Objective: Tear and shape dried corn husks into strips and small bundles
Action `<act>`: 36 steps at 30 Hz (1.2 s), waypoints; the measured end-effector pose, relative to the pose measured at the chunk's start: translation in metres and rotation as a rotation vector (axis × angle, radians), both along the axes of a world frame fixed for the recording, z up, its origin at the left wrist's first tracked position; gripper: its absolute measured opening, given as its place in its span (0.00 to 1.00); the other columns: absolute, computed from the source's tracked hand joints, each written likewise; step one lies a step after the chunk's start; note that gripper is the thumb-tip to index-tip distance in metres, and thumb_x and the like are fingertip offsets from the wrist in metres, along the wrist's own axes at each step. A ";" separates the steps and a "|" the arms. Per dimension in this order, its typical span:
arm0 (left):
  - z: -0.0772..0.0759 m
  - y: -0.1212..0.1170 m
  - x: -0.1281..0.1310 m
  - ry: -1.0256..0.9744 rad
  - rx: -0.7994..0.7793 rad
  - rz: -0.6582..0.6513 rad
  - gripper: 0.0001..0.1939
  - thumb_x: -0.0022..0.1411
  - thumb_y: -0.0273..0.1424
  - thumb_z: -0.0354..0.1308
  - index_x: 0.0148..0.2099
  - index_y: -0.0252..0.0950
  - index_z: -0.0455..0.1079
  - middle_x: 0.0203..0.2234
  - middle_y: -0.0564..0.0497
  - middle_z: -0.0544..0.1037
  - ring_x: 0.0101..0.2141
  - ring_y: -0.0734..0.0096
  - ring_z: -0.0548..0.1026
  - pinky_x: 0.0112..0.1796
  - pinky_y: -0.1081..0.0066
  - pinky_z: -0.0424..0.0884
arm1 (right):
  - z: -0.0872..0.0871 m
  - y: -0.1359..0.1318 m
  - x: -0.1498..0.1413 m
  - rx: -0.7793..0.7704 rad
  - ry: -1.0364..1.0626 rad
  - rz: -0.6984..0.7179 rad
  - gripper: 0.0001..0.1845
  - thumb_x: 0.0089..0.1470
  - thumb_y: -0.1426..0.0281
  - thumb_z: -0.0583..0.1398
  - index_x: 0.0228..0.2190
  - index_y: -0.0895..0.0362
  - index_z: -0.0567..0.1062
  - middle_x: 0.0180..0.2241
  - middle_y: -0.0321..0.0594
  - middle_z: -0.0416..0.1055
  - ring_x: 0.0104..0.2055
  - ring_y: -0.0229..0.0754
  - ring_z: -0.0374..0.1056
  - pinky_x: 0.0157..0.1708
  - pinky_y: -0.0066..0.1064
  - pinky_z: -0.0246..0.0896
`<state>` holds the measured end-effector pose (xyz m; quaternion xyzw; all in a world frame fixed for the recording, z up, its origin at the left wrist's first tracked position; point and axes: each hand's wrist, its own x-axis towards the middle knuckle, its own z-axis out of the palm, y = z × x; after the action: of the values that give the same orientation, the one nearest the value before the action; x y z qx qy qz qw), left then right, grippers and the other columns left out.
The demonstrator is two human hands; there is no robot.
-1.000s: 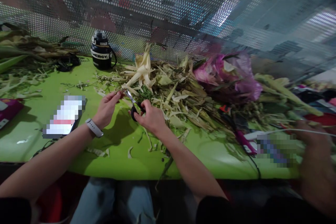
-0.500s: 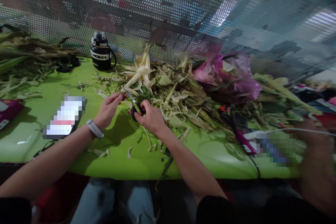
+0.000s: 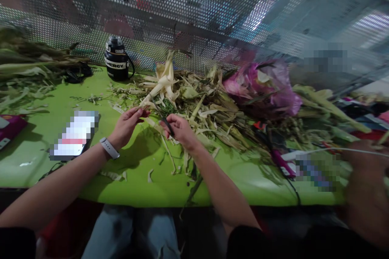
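A pale piece of corn husk (image 3: 164,82), spread like a flower at its top, stands out in front of the heap. Its narrow lower end runs down to my left hand (image 3: 130,123), where thumb and fingers are pinched together on it. My right hand (image 3: 181,131) is closed around the black handles of a pair of scissors (image 3: 167,123). The thin metal blades point up and to the left, close beside the husk's stem. Whether the blades touch the husk I cannot tell. A white watch band (image 3: 110,148) circles my left wrist.
A husk heap (image 3: 212,105) lies behind my hands on the green table (image 3: 146,190). A black bottle (image 3: 117,64), a blurred-out phone (image 3: 75,133) and a pink plastic bag (image 3: 264,87) are around it. Another person's hand (image 3: 364,156) is at right.
My right hand has moved slightly right and turned, so the scissors sit edge-on, their handles farther right. My left hand and the pale husk have hardly moved.
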<state>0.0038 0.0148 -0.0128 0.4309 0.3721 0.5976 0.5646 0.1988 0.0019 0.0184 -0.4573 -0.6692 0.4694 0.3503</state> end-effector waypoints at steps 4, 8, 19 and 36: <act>0.001 0.001 0.001 -0.084 -0.028 -0.045 0.14 0.55 0.39 0.65 0.42 0.38 0.78 0.40 0.46 0.81 0.42 0.67 0.76 0.39 0.70 0.67 | 0.006 0.001 0.005 -0.225 0.203 0.164 0.25 0.50 0.46 0.58 0.26 0.56 0.66 0.15 0.31 0.66 0.12 0.28 0.45 0.13 0.24 0.34; 0.002 0.003 0.002 -0.173 -0.031 -0.034 0.12 0.56 0.36 0.65 0.42 0.38 0.77 0.44 0.46 0.80 0.45 0.67 0.75 0.42 0.69 0.67 | 0.000 0.001 0.004 -0.341 0.270 0.239 0.26 0.47 0.46 0.60 0.25 0.58 0.68 0.15 0.31 0.66 0.12 0.27 0.48 0.11 0.23 0.34; 0.011 -0.002 0.004 -0.274 -0.065 -0.033 0.08 0.56 0.34 0.65 0.39 0.39 0.77 0.44 0.48 0.80 0.48 0.66 0.75 0.45 0.68 0.68 | -0.009 0.003 -0.002 -0.420 0.344 0.235 0.25 0.45 0.48 0.63 0.25 0.59 0.69 0.14 0.32 0.66 0.12 0.27 0.53 0.10 0.21 0.35; 0.011 -0.007 0.005 -0.282 -0.061 -0.106 0.09 0.57 0.33 0.64 0.42 0.38 0.76 0.45 0.49 0.79 0.48 0.67 0.74 0.46 0.70 0.67 | -0.015 0.007 -0.003 -0.387 0.371 0.232 0.25 0.46 0.48 0.62 0.25 0.59 0.70 0.14 0.32 0.67 0.11 0.26 0.50 0.10 0.21 0.33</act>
<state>0.0083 0.0076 -0.0018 0.3441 0.2839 0.6100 0.6549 0.1953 0.0084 0.0029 -0.3427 -0.5394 0.7009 0.3168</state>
